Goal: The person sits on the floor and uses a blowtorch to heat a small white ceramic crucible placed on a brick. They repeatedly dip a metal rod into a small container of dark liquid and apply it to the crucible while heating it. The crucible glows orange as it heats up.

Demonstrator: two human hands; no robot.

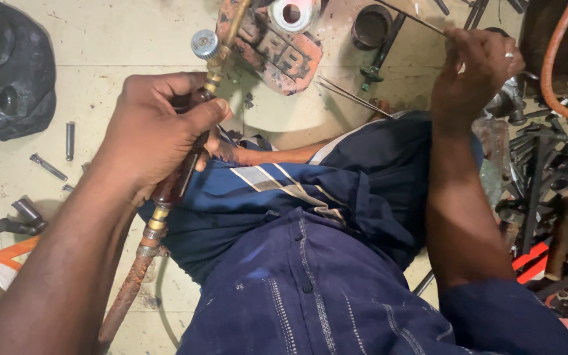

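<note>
My left hand (156, 135) grips the dark handle of a brass gas torch (208, 79), which points up toward a rusty red metal block (277, 49). A grey knob (204, 43) sits on the torch body, and a reddish hose (126, 292) runs down from its base. My right hand (478, 69), with a ring on one finger, pinches a thin metal rod (415, 17) that slants up to the left. I sit on the floor in dark blue clothes (310, 263).
A black cap (11, 72) lies at top left. Loose bolts (50, 167) lie on the tiled floor at left. A white tape roll (292, 13) rests on the block. Two thin rods (353, 96) cross the floor. A tool pile (553, 184) and orange hose (553, 66) fill the right.
</note>
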